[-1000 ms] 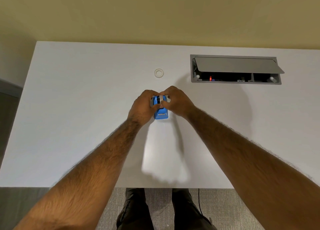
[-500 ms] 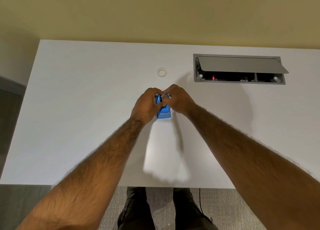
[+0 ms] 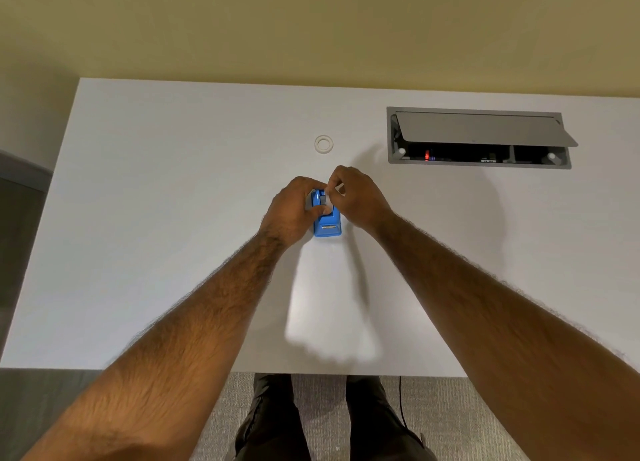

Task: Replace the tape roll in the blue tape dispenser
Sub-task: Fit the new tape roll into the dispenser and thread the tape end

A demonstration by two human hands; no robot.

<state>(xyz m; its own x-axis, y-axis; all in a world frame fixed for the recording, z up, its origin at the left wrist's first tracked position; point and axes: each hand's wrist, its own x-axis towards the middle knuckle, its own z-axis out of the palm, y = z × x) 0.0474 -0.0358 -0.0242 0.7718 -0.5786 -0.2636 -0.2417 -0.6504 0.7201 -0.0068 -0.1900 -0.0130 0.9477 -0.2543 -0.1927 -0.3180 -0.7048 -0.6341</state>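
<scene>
The blue tape dispenser (image 3: 327, 224) stands on the white desk (image 3: 166, 238) near its middle, cutter end toward me. My left hand (image 3: 293, 209) grips its left side. My right hand (image 3: 356, 197) is closed over the far end, fingertips pinching a pale tape roll (image 3: 325, 197) that sits in the dispenser's slot; most of that roll is hidden by fingers. A separate clear tape roll (image 3: 323, 144) lies flat on the desk beyond both hands.
An open grey cable hatch (image 3: 478, 136) is set into the desk at the far right, its lid tilted up. A yellow wall runs behind the desk. My legs and grey carpet show below the near edge.
My right hand has shifted slightly up and away at the far end of the dispenser, exposing more of the blue body and the roll. The left hand keeps its grip.
</scene>
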